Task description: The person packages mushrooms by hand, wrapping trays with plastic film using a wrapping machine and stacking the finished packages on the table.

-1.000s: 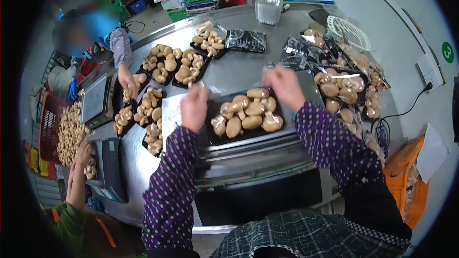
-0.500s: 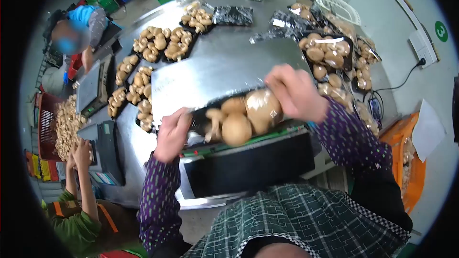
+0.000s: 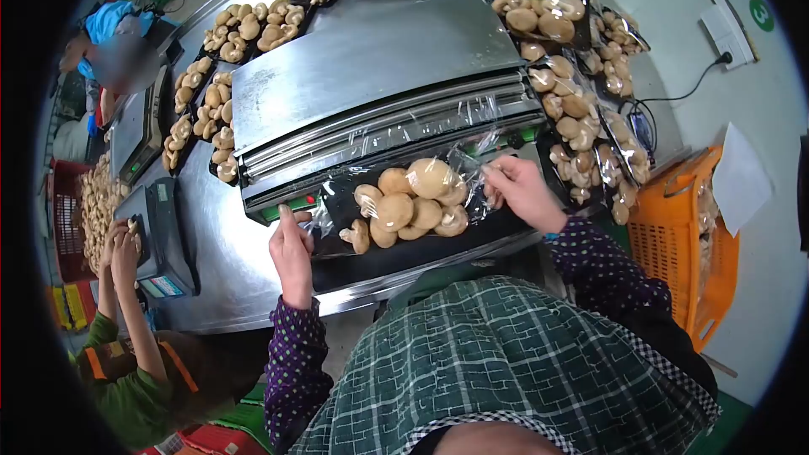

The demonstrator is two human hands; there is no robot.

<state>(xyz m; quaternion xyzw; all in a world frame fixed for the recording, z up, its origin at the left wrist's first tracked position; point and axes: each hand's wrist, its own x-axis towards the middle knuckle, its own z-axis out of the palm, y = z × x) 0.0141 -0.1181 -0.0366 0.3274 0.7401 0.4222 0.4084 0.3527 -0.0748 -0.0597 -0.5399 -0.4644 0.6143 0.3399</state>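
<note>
A black tray of brown mushrooms (image 3: 396, 211) lies in front of me with clear plastic film (image 3: 474, 170) over it. My left hand (image 3: 291, 254) is at the tray's left side, fingers closed on the film's edge. On the other side my right hand (image 3: 524, 192) pinches the loose right end of the film between thumb and fingers. Just beyond the tray stands a metal wrapping machine (image 3: 371, 76) with rollers, and film stretches from it toward the tray. The tray rests on the machine's dark front plate (image 3: 371, 268).
Unwrapped mushroom trays (image 3: 215, 105) line the left; wrapped mushroom trays (image 3: 539, 13) pile up on the right. An orange crate (image 3: 666, 240) stands at right, near a power cord (image 3: 674, 99). At left, a co-worker's hands (image 3: 122, 248) are beside a scale (image 3: 164, 236); another person is farther back.
The mushroom tray has come down toward me from over the machine onto the front plate. Both hands moved lower and now hold the film at its sides; the machine's rollers are uncovered.
</note>
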